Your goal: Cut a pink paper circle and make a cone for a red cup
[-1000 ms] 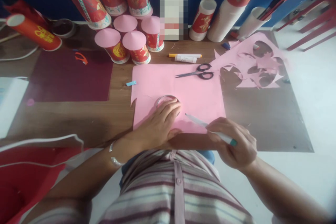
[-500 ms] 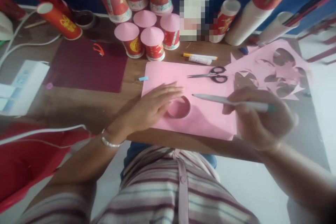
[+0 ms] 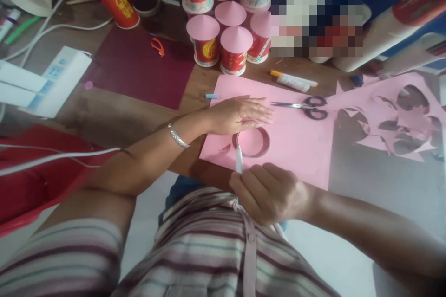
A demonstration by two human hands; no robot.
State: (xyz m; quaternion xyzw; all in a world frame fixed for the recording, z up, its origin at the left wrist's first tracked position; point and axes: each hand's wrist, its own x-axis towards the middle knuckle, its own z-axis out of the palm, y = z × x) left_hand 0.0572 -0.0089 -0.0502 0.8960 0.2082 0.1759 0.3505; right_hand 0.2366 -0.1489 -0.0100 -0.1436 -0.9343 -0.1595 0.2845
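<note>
A pink paper sheet (image 3: 299, 148) lies on the wooden table with a thin round ring (image 3: 267, 145) on it, like a roll of tape. My left hand (image 3: 237, 115) is spread flat, its fingers stretched out over the paper along the ring's far edge; whether they press on the ring I cannot tell. In my closed right hand (image 3: 270, 192) is a white pen (image 3: 239, 160), its tip at the ring's left edge. Black-handled scissors (image 3: 298, 106) rest on the sheet beyond my left fingertips.
Red decorated cylinders with pink cone tops (image 3: 236, 39) stand at the back. Markers (image 3: 294, 82) lie behind the sheet. Cut pink paper (image 3: 407, 118) is at the right. A maroon sheet (image 3: 139, 69), orange cup (image 3: 116, 2) and white power strip (image 3: 57, 86) are leftward.
My right hand has brought the pen from right of the ring to its near-left edge. My left hand has shifted to the ring's far side. The view has turned somewhat.
</note>
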